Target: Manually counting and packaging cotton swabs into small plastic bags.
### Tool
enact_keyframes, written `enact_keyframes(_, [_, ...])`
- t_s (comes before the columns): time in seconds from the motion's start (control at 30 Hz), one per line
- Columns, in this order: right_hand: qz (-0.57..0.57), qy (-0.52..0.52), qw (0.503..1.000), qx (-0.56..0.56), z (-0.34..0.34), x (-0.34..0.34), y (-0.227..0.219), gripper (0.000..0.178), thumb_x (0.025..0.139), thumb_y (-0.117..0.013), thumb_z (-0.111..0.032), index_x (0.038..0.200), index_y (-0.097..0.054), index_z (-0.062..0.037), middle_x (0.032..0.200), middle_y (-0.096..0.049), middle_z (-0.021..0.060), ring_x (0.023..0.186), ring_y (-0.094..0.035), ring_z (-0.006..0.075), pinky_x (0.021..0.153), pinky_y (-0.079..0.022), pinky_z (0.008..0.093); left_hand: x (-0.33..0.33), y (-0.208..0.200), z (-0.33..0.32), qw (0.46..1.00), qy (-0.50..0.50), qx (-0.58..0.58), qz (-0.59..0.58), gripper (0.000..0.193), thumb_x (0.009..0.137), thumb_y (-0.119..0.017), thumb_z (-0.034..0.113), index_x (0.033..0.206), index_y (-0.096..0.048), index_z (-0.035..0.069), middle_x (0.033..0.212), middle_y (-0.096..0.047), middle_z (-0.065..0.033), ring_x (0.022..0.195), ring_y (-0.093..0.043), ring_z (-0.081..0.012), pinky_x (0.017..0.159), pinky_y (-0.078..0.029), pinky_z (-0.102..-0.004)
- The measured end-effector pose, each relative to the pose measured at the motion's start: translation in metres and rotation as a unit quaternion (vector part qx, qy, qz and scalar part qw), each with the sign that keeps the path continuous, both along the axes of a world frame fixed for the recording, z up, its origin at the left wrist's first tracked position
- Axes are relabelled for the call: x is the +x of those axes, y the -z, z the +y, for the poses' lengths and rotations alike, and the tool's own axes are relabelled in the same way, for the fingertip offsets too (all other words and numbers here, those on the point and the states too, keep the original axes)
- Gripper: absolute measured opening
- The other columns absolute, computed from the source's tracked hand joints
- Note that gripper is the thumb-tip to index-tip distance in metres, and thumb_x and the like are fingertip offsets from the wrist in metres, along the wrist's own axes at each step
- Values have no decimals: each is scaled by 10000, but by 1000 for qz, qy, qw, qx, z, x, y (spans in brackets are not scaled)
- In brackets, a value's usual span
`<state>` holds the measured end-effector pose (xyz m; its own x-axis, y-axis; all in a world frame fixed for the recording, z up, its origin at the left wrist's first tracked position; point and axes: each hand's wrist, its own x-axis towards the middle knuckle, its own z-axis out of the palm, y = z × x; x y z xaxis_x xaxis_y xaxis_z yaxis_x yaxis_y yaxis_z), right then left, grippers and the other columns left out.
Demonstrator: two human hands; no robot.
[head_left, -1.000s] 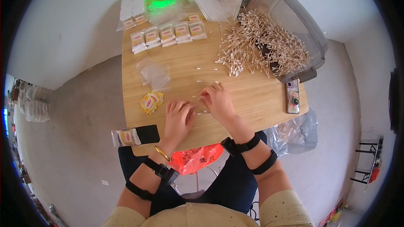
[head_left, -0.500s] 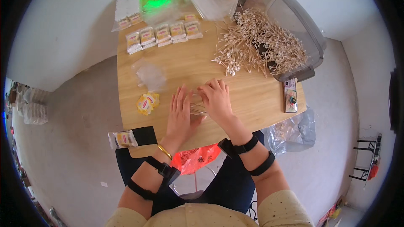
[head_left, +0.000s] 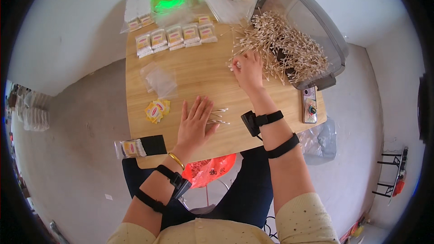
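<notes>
On the wooden table (head_left: 194,72), my left hand (head_left: 193,126) lies flat with fingers stretched out. Its thumb side rests against several loose cotton swabs (head_left: 219,117), partly hidden beneath it. My right hand (head_left: 249,73) is at the near left edge of a large heap of cotton swabs (head_left: 289,40). Its thumb and forefinger are pinched together, and white swab tips show at them. The heap spills from a tipped grey translucent bin (head_left: 332,31). To the left of my left hand sit yellow and white cards (head_left: 157,111), with small clear bags (head_left: 161,81) beyond them.
Filled swab packs (head_left: 174,36) stand in a row at the far left, with plastic sleeves (head_left: 221,2) behind. A black block (head_left: 155,145) with a swab pack (head_left: 132,148) lies at the near left corner. A phone (head_left: 309,110) rests at the right edge. A red bag (head_left: 211,171) hangs below.
My right hand has left the loose swabs beside my left hand and moved away to the right, to the heap's edge. My left hand has stayed nearly in place, now flat.
</notes>
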<state>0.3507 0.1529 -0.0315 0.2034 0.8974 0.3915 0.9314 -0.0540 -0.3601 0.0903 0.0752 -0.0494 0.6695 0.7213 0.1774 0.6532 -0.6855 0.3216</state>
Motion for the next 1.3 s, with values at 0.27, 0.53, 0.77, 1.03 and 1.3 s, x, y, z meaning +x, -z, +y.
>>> enact_keyframes(0.27, [345, -47, 936, 44, 0, 11, -25, 196, 870, -794, -180, 1022, -745, -66, 981, -720, 85, 948, -652, 247, 869, -507, 377, -1, 0, -1, 1000, 0, -3, -13, 715, 947, -646, 446, 1539, -440, 103, 1618, -400, -93, 1530, -324, -283, 1260, -165, -593])
enact_keyframes(0.53, [444, -105, 880, -128, -21, -5, -38, 222, 981, -713, -163, 1123, -701, 7, 1010, -737, 36, 905, -641, 91, 846, -499, 262, -1, -1, -1, 999, 0, 3, -35, 706, 941, -655, 442, 1529, -450, 108, 1610, -413, -84, 1524, -337, -281, 1259, -166, -597])
enact_keyframes(0.77, [553, -96, 824, -74, -20, -13, -14, 221, 989, -702, -168, 1100, -702, 23, 978, -751, 39, 875, -652, 94, 796, -509, 267, 0, -1, -1, 1000, 0, 4, -29, 697, 939, -657, 441, 1523, -463, 114, 1612, -414, -77, 1525, -337, -278, 1262, -164, -589])
enact_keyframes(1.03, [462, -117, 859, -186, -17, -37, -6, 204, 949, -724, -176, 1014, -720, 17, 897, -763, 88, 839, -713, 145, 750, -545, 299, -1, 0, 0, 1000, -3, 5, -21, 722, 934, -662, 446, 1539, -444, 117, 1617, -408, -75, 1530, -331, -269, 1261, -163, -591])
enact_keyframes(1.3, [337, -130, 918, -162, -19, -65, 10, 190, 871, -755, -127, 1040, -727, -44, 903, -742, 102, 818, -707, 260, 763, -561, 368, -1, 10, 0, 993, -38, -3, -113, 741, 812, -803, 383, 1385, -461, 63, 1384, -496, -163, 1381, -446, -369, 1232, -257, -597])
